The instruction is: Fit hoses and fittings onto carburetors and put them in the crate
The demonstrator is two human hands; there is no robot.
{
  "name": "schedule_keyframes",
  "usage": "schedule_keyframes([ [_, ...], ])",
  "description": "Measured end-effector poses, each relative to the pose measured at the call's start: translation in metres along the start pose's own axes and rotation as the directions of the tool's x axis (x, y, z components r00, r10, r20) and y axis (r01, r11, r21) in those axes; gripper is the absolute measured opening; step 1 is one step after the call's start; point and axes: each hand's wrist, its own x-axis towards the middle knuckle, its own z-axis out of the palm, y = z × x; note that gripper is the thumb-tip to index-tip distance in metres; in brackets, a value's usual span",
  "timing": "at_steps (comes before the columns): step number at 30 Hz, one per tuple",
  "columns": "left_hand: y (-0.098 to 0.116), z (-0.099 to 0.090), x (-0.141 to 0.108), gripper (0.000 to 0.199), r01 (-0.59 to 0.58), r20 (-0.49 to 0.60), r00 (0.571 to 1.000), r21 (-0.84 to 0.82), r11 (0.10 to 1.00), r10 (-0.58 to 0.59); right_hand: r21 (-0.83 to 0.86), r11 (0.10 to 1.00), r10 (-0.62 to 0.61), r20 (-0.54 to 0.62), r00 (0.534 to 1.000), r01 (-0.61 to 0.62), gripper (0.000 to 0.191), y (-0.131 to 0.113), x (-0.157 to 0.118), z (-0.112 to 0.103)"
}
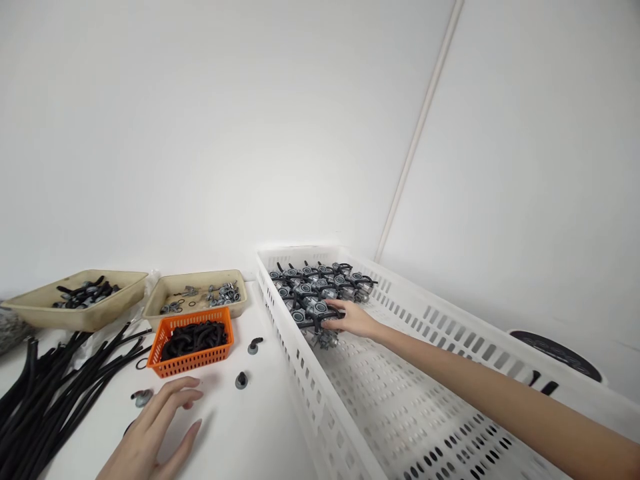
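Note:
My right hand [353, 318] reaches into a long white plastic crate [320, 400], its thumb and fingers around a small metal carburetor [320, 309] with a black rubber hose. That part sits at the near end of several similar carburetors [305, 288] packed in the crate's far end. Over the white table, my left hand [163, 417] hangs with fingers apart and nothing in them. Close to it lie a small grey fitting with a black elbow [143, 398] and another fitting [241, 381]. A third such fitting [255, 345] lies farther back, beside the crate.
An orange basket [195, 363] holds short black hoses. Behind it, a beige tray [195, 277] has small metal parts, and another beige tray [50, 319] holds hosed fittings. Long black tubes [65, 387] lie at left. A black round object [557, 353] is beyond the crate's right wall.

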Motion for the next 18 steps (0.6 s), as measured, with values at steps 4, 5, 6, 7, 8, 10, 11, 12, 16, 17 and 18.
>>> schedule_keyframes([
  [4, -0.001, 0.0, 0.001, 0.022, -0.002, -0.001, 1.0, -0.008, 1.0, 0.002, 0.026, 0.999, 0.033, 0.047, 0.998, -0.034, 0.077, -0.002, -0.001, -0.003],
  [5, 0.0, 0.001, 0.002, 0.021, -0.004, -0.003, 1.0, -0.004, 1.0, 0.004, 0.031, 0.999, 0.037, 0.057, 0.998, -0.039, 0.077, -0.002, -0.001, -0.004],
  [6, 0.0, 0.001, 0.002, 0.022, -0.005, -0.002, 1.0, 0.001, 1.0, 0.005, 0.033, 0.999, 0.041, 0.064, 0.997, -0.043, 0.077, -0.001, -0.002, -0.004],
  [7, 0.0, 0.001, 0.003, 0.022, -0.004, 0.004, 1.0, 0.006, 1.0, 0.004, 0.034, 0.998, 0.044, 0.071, 0.997, -0.046, 0.077, -0.001, -0.001, -0.004],
  [8, 0.0, 0.001, 0.003, 0.023, -0.002, 0.011, 1.0, 0.009, 1.0, 0.002, 0.031, 0.998, 0.046, 0.075, 0.996, -0.049, 0.076, -0.001, -0.001, -0.004],
  [10, 0.0, 0.001, 0.002, 0.023, 0.005, 0.023, 1.0, 0.013, 1.0, -0.005, 0.02, 0.998, 0.051, 0.078, 0.996, -0.053, 0.076, 0.001, 0.0, -0.004],
  [11, 0.0, 0.001, 0.001, 0.023, 0.01, 0.025, 1.0, 0.013, 1.0, -0.01, 0.011, 0.999, 0.052, 0.076, 0.996, -0.053, 0.076, 0.002, 0.0, -0.004],
  [12, -0.001, 0.001, 0.0, 0.023, 0.017, 0.029, 0.999, 0.012, 1.0, -0.017, 0.0, 0.999, 0.05, 0.07, 0.996, -0.05, 0.076, 0.003, 0.0, -0.003],
  [16, 0.0, 0.002, -0.001, 0.023, 0.033, 0.059, 0.998, 0.002, 0.999, -0.033, -0.051, 0.999, 0.01, 0.012, 1.0, -0.009, 0.077, 0.007, 0.001, 0.001],
  [17, 0.0, 0.002, -0.001, 0.023, 0.032, 0.068, 0.997, 0.001, 0.999, -0.032, -0.061, 0.998, -0.002, -0.001, 1.0, 0.002, 0.078, 0.008, 0.001, 0.002],
  [18, 0.001, 0.002, -0.001, 0.023, 0.033, 0.079, 0.996, 0.001, 0.999, -0.033, -0.068, 0.998, -0.013, -0.011, 1.0, 0.012, 0.078, 0.009, 0.001, 0.004],
])
